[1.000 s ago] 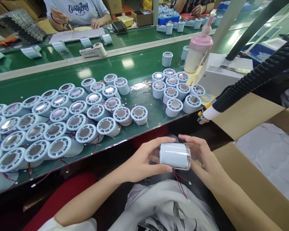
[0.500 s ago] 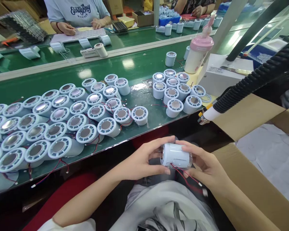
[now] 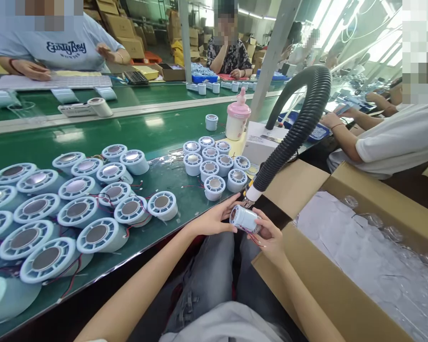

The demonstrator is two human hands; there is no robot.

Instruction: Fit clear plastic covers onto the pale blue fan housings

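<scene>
A light blue cylindrical housing with red wires lies on its side between my two hands, above my lap and just below the tip of a black flexible hose. My left hand grips its left end, thumb below and fingers behind. Around the right end curl the fingers of my right hand, with the thin wires hanging beside them. Clear plastic seems to wrap this end, though its outline is hard to make out. The hose's metal nozzle is close to the housing; whether they touch I cannot tell.
Rows of similar housings stand on the green worktable, with a smaller group further right. Behind are a pink-lidded bottle and a white box. An open carton holds clear plastic pieces. Other people sit across and right.
My view has tilted up and turned right, bringing more of the carton and other people into sight. The housing, still in both hands, is now close to the hose nozzle.
</scene>
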